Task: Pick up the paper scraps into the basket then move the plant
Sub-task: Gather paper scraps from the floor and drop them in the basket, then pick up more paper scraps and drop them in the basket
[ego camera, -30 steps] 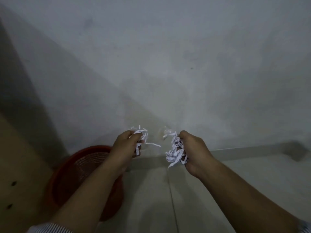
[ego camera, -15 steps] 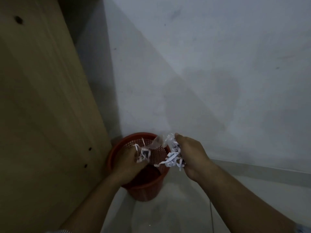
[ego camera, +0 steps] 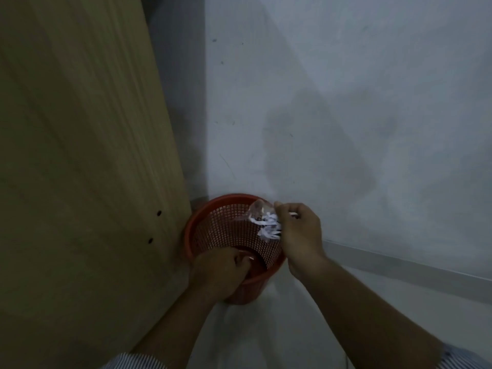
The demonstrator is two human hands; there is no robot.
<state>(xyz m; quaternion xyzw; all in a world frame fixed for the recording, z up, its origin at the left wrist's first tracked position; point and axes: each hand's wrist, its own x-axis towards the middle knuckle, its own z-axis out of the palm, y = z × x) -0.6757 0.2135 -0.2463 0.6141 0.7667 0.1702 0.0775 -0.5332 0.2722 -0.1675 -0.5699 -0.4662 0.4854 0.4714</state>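
Scraps of white shredded paper, with a bit of clear plastic film, sit bunched in the right hand, whose grip is clenched on them just above the far rim of the red mesh basket. The left hand reaches down inside the basket, fingers curled; whether its grip holds anything cannot be told. The basket stands on the floor in the corner between a wooden panel and the grey wall.

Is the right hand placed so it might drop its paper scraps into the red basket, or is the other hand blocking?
Probably yes. The right hand holds the paper scraps over the basket opening, and the left hand sits low at the near rim, leaving the far side free.
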